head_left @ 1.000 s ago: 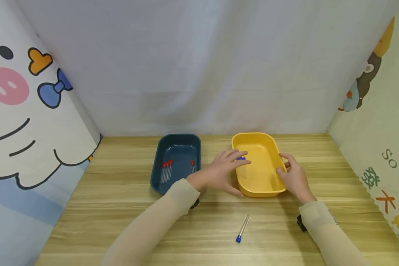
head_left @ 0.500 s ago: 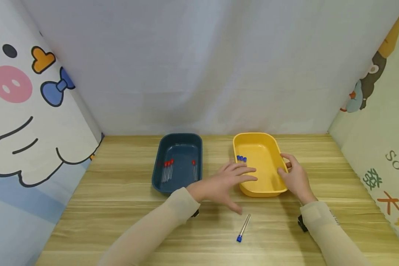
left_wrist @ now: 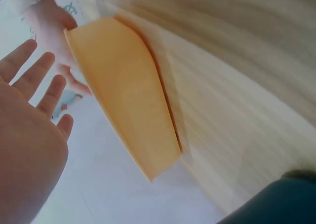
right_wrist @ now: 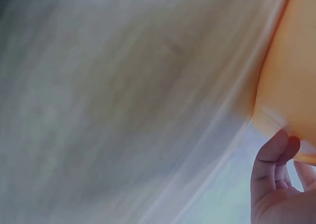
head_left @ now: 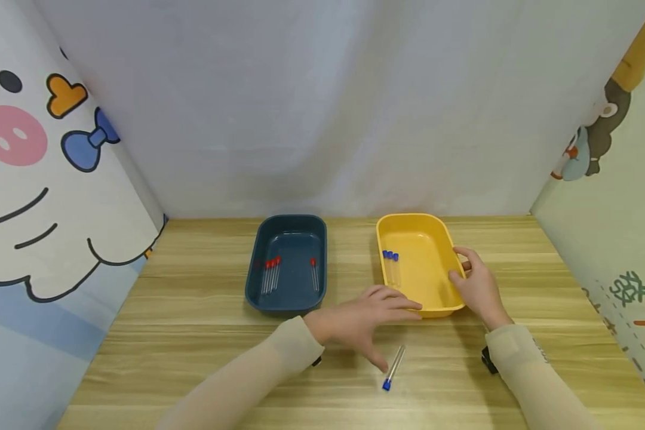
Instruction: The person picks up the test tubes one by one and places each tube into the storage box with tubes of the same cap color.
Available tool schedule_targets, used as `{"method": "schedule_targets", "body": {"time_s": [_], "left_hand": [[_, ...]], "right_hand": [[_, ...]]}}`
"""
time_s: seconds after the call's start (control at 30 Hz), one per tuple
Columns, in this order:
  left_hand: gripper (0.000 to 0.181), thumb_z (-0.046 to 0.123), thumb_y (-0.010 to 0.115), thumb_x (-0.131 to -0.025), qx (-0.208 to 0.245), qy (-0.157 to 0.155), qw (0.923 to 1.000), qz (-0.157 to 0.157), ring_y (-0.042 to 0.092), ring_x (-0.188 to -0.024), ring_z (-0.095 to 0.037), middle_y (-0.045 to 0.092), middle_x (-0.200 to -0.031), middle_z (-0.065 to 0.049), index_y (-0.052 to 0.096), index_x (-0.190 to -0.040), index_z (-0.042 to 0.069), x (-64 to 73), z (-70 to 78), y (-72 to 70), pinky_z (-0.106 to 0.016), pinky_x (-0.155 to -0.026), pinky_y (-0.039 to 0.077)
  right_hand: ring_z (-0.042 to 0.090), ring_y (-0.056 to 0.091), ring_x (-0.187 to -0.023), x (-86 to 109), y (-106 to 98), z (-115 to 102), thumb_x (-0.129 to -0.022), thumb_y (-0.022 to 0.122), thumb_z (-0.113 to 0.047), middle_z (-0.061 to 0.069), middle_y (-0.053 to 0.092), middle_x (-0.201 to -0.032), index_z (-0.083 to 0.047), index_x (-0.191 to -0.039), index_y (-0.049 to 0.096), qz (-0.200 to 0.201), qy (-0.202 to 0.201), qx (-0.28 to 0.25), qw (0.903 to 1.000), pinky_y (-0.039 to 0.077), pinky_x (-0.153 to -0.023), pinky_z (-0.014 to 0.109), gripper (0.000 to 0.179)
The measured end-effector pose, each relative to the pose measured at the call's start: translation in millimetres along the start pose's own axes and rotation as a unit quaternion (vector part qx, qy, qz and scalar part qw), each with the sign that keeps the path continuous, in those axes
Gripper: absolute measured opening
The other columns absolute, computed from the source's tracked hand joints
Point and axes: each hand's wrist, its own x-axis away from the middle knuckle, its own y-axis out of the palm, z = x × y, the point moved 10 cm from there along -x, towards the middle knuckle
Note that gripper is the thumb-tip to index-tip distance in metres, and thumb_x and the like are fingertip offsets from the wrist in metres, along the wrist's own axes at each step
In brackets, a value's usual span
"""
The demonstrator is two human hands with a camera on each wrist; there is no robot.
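My left hand, fingers spread and holding nothing, hovers between the front of the yellow tray and a blue-capped tube lying on the table. Its thumb comes near the tube's upper part. In the left wrist view the left hand shows straight fingers apart from the yellow tray. My right hand grips the tray's right rim between thumb and fingers; the right wrist view shows the right hand curled at the rim. Several blue-capped tubes lie at the tray's left side.
To the left stands a dark blue tray with several red-capped tubes at its left and more red-capped tubes at its right. A pale curtain hangs behind the wooden table. Printed cloths flank both sides.
My left hand has moved from over the yellow tray's left side toward the front, down to the loose tube, uncovering the blue-capped tubes in the tray. The right hand keeps its grip.
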Motion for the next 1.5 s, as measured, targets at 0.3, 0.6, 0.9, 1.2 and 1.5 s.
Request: {"method": "schedule_targets", "body": {"time_s": [0.3, 0.6, 0.9, 1.2, 1.5], "left_hand": [[0.099, 0.055, 0.089, -0.074, -0.023, 0.024, 0.9982, -0.049, 0.032, -0.153, -0.016, 0.037, -0.167, 0.007, 0.044, -0.157, 0.025, 1.8, 14.0, 21.8, -0.040, -0.127, 0.025], [0.086, 0.044, 0.088, -0.080, 0.023, 0.018, 0.9940, -0.105, 0.029, -0.156, -0.015, 0.039, -0.165, 0.016, 0.048, -0.155, 0.030, 5.6, 14.8, 42.3, -0.040, -0.131, 0.018], [0.059, 0.029, 0.088, -0.083, -0.016, 0.049, 0.9937, -0.099, 0.043, -0.147, -0.011, 0.061, -0.144, 0.017, 0.067, -0.138, 0.031, 3.1, 18.7, 50.2, -0.046, -0.131, 0.019], [0.039, 0.033, 0.085, -0.086, -0.030, 0.053, 0.9942, -0.089, 0.049, -0.136, -0.008, 0.067, -0.128, 0.016, 0.075, -0.124, 0.034, 0.4, 17.8, 52.9, -0.038, -0.129, 0.025], [0.019, 0.037, 0.083, -0.085, -0.011, 0.063, 0.9942, -0.087, 0.051, -0.107, 0.001, 0.065, -0.103, 0.019, 0.082, -0.105, 0.035, -0.3, 18.0, 54.0, -0.024, -0.116, 0.033]], "right_hand": [[0.027, 0.060, -0.081, 3.0, -4, -4, -0.102, 0.057, -0.010, 0.027, 0.060, -0.114, -0.003, -0.154, 0.043, 0.002, -0.001, 0.006, 1.0000, 0.049, -0.057, 0.024, 0.055], [0.024, 0.058, -0.078, 4.3, -6, -6, -0.102, 0.057, -0.011, 0.026, 0.060, -0.112, -0.004, -0.153, 0.043, 0.003, -0.001, 0.009, 1.0000, 0.049, -0.055, 0.024, 0.054], [0.024, 0.058, -0.080, 4.0, -6, -6, -0.102, 0.058, -0.011, 0.026, 0.060, -0.114, -0.004, -0.154, 0.043, 0.000, 0.002, 0.005, 1.0000, 0.049, -0.057, 0.024, 0.055], [0.024, 0.058, -0.079, 4.3, -6, -4, -0.102, 0.058, -0.010, 0.026, 0.061, -0.113, -0.004, -0.154, 0.043, 0.003, 0.002, 0.006, 1.0000, 0.049, -0.057, 0.023, 0.054], [0.024, 0.058, -0.079, 4.8, -6, -6, -0.101, 0.058, -0.010, 0.026, 0.060, -0.113, -0.004, -0.154, 0.043, 0.001, 0.001, 0.005, 1.0000, 0.049, -0.056, 0.023, 0.055]]}}
